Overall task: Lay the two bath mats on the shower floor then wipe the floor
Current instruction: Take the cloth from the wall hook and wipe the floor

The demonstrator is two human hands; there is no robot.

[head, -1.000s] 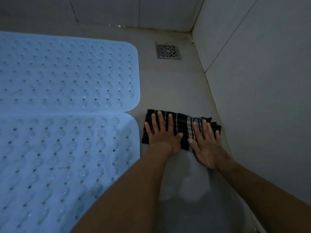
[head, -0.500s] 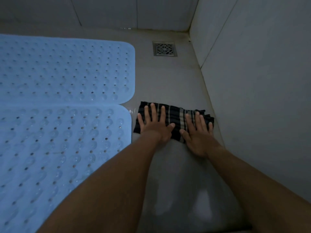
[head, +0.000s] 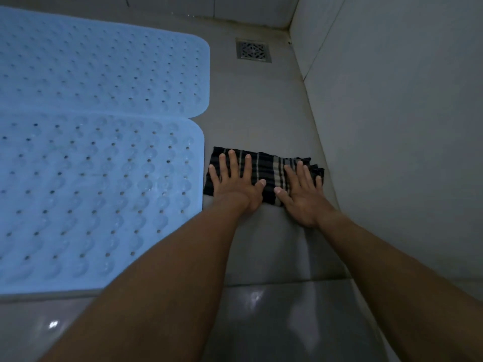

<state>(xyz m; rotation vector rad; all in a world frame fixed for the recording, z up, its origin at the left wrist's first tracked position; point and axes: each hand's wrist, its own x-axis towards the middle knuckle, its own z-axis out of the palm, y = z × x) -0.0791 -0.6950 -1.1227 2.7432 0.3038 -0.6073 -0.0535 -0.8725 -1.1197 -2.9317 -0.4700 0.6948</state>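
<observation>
Both hands press flat on the dark striped cloth in the middle of the frame: left hand, right hand, fingers spread, not gripping. Two blue mats lie left on the floor.

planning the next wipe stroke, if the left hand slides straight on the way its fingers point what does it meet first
The left hand lies flat on the plaid cloth, fingers pointing toward the back wall. Ahead is bare shower floor, then probably the floor drain, slightly right of that line. The far bath mat stays to its left.
</observation>
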